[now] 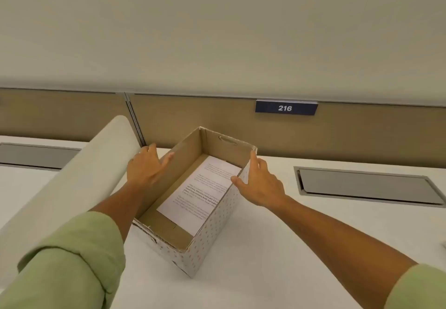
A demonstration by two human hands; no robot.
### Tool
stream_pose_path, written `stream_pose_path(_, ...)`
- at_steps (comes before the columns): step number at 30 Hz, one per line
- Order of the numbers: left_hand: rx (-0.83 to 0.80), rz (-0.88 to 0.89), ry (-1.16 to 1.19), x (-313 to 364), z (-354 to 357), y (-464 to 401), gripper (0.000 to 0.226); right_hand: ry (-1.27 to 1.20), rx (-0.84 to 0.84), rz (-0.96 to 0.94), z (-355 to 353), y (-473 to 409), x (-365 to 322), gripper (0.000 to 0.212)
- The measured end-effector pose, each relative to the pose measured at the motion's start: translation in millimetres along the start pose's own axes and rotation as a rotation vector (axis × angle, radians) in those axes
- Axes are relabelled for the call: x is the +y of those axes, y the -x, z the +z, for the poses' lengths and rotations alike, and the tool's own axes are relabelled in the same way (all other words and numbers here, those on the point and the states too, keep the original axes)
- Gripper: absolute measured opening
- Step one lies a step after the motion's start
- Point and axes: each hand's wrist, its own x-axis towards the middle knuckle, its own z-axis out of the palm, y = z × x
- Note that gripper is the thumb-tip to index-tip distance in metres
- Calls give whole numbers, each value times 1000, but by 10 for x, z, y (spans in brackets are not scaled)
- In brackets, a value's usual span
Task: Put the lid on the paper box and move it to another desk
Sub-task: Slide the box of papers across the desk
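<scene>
An open paper box (212, 231), white with small dots outside and brown inside, stands on the white desk (277, 248) with no lid on it. A printed sheet (205, 188) lies on its bottom. My left hand (144, 166) is pressed flat against the outside of the box's left wall, thumb at the rim. My right hand (260, 183) holds the right wall, thumb hooked over the rim and fingers along the outside toward the far corner. I see no lid anywhere.
A cream rounded panel (84, 175) rises just left of the box, touching my left arm. Grey recessed hatches sit in the desk at the right (366, 185) and far left (36, 155). A tan partition (362, 130) with a "216" sign (286, 107) closes the back.
</scene>
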Motion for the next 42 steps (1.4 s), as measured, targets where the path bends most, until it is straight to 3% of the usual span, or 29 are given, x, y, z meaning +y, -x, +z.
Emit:
stream_pose_path(5, -15, 58, -98, -116, 203, -169, 78, -466, -186, 236, 348, -6, 12, 128)
stream_pose_path(8, -113, 26, 1, -125, 333, -238, 77, -633, -267, 348, 541, 32, -55, 132)
stream_pose_path(11, -196, -13, 13, -129, 445, -229, 75, -664, -283, 372, 670, 25, -135, 130)
stream_pose_path(20, -184, -39, -8, -205, 535, -358, 28, -795, -291, 340, 828, -31, -267, 100)
stream_pose_path(28, -171, -72, 57, -266, 472, -341, 27, -849, -372, 399, 573, 14, -278, 95)
stream_pose_path(34, -214, 34, 137, -179, 175, -194, 27, -873, -361, 344, 196, 210, -164, 93)
stream_pose_path(42, -221, 105, 151, 183, -509, 235, 35, -872, -285, 275, -295, 704, 32, 70)
